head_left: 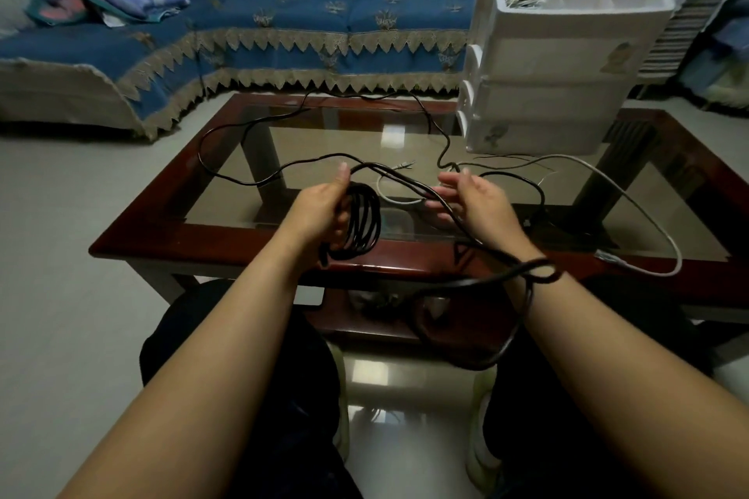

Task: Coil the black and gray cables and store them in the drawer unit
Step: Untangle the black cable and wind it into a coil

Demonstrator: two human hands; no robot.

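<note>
with the coiled part of the thin black rubber cable [360, 221] clasped in the left hand [324, 207], the slack under the half-open, empty-looking right hand [478, 203] (looped round that wrist) could be snagged and knotted.

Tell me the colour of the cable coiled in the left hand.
Black cable coil, seen in the head view.
</note>
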